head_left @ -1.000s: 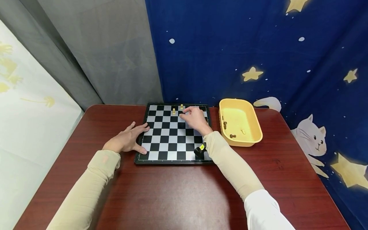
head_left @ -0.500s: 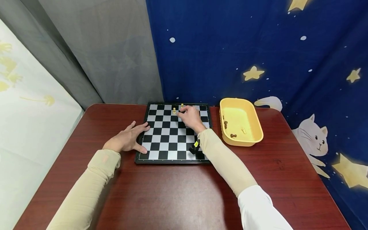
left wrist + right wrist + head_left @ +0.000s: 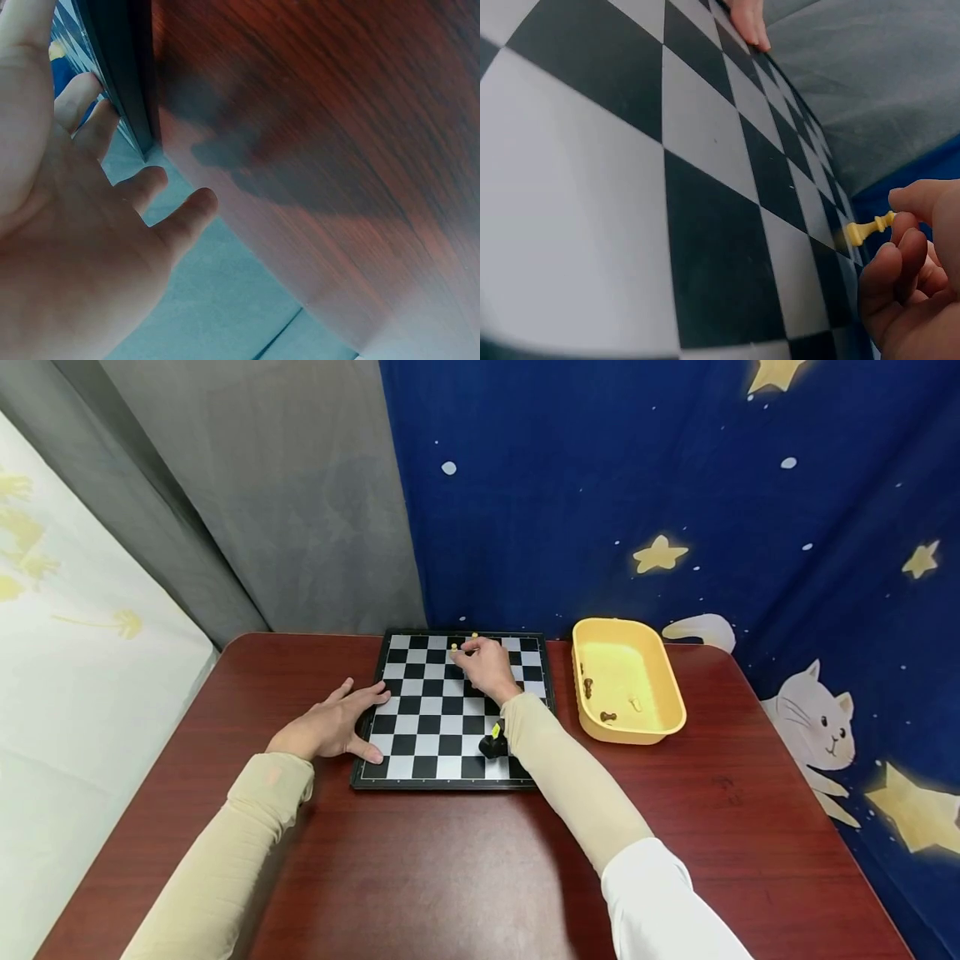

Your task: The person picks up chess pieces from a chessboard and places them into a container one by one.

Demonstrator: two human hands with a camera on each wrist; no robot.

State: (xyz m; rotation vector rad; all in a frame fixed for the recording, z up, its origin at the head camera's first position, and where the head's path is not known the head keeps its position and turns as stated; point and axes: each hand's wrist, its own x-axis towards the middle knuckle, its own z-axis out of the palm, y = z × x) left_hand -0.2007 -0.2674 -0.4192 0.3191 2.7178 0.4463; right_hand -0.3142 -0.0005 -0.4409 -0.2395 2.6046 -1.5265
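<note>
A chessboard point(image 3: 427, 722) with black and white squares lies on the table. Two pale yellow chess pieces stand near its far edge: a nearer chess piece point(image 3: 453, 647) and a farther chess piece point(image 3: 475, 635). My right hand point(image 3: 487, 667) reaches over the board to the nearer one. In the right wrist view, the yellow chess piece point(image 3: 868, 228) has its base toward the board, and the right thumb and forefinger pinch its top. My left hand point(image 3: 330, 725) rests with spread fingers on the board's left edge, holding nothing.
A yellow plastic tub point(image 3: 667, 693) stands right of the board. Inside lie a few dark brown pieces point(image 3: 608, 717) and a pale piece point(image 3: 635, 704). A black wrist strap point(image 3: 493, 743) is on the right wrist. Curtains point(image 3: 525, 510) hang behind the table point(image 3: 450, 868).
My right hand has moved left across the far part of the board, from beside the farther piece to the nearer yellow one. The left hand has stayed in place.
</note>
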